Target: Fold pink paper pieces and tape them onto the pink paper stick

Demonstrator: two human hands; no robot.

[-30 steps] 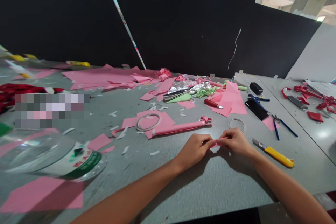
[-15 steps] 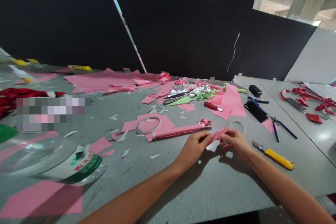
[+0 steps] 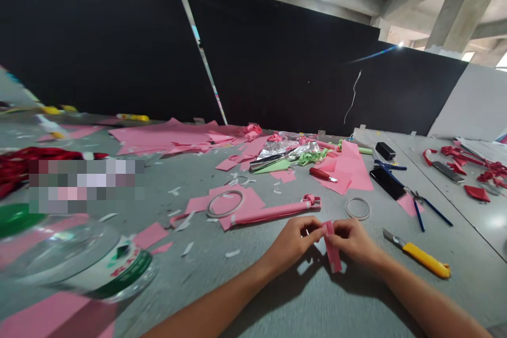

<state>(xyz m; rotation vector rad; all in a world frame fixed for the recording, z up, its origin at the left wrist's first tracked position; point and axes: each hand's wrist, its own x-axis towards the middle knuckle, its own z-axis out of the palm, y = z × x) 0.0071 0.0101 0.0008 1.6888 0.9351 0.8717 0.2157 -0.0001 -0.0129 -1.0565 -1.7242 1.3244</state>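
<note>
Between my two hands is a short folded strip of pink paper [image 3: 333, 257], held above the grey table. My left hand [image 3: 301, 237] pinches its upper end between thumb and finger. My right hand [image 3: 354, 240] grips the same strip close by, thumb against its face, and the lower end hangs down free. Just beyond lies a rolled pink paper tube [image 3: 273, 212] with a folded loop at its right end. A roll of tape [image 3: 225, 204] rests on pink paper to the left, and a thin ring [image 3: 358, 208] lies behind my right hand.
A yellow utility knife [image 3: 425, 260] lies to the right, with blue-handled pliers [image 3: 430, 206] and a black phone [image 3: 387, 182] behind it. A large clear bottle [image 3: 93, 259] lies at left. Paper scraps, foil [image 3: 277, 149] and a red-handled knife [image 3: 321, 174] sit farther back.
The pink strip has turned from slanting sideways to hanging nearly upright, and both hands have shifted slightly down in view. The camera view has tilted up a little.
</note>
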